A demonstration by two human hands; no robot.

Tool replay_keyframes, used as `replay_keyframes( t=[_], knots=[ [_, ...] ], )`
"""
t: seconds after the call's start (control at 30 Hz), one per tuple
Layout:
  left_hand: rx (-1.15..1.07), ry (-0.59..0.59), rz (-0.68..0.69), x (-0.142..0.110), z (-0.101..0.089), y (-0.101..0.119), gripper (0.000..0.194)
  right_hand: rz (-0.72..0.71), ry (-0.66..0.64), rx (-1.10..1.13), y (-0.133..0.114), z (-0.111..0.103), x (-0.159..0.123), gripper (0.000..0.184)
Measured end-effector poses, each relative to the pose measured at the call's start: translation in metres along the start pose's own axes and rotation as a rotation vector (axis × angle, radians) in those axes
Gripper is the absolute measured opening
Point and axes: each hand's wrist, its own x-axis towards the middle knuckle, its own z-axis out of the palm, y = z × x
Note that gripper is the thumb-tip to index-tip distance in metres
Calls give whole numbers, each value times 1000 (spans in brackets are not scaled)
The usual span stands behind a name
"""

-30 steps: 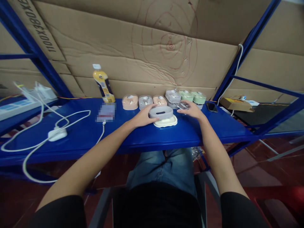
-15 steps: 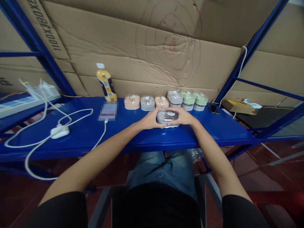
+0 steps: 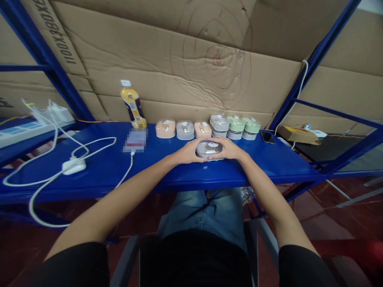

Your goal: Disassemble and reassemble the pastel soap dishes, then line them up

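Note:
A small grey lidded box (image 3: 209, 148) sits on the blue metal shelf (image 3: 167, 171) in front of me. My left hand (image 3: 188, 152) cups its left side with curled fingers. From the other side my right hand (image 3: 228, 148) wraps it, fingers over the lid's edge. Behind it runs a row of similar boxes: a peach one (image 3: 165, 128), a grey one (image 3: 185, 129), another peach one (image 3: 202, 129), then a stacked grey one (image 3: 219, 124) and two green ones (image 3: 243, 126).
A yellow drink bottle (image 3: 132, 104) stands at the back by a blurred phone (image 3: 135, 140) on a white cable. A white charger with looping cords (image 3: 73, 165) lies left. A dark phone (image 3: 267, 137) and a cardboard packet (image 3: 297, 134) lie right. Cardboard sheets form the back wall.
One second ago my left hand held a grey ring on a cream base while my right reached toward the back row. Now both hands clasp a closed grey box.

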Motion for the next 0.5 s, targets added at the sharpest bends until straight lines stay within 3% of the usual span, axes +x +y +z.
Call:
replay_keyframes(
  t=[0.13, 0.23, 0.4, 0.5],
  knots=[
    [-8, 22, 7, -2, -1, 1, 90, 24, 15, 13, 3, 2, -1, 102],
    [24, 99, -75, -1, -8, 5, 91, 89, 161, 58, 8, -4, -3, 105],
    [190, 438, -274, 26, -27, 1, 97, 264, 607, 77, 22, -27, -9, 67],
    [282, 624, -416, 58, -30, -8, 97, 345, 729, 14, 28, -35, -10, 61]
  ],
)
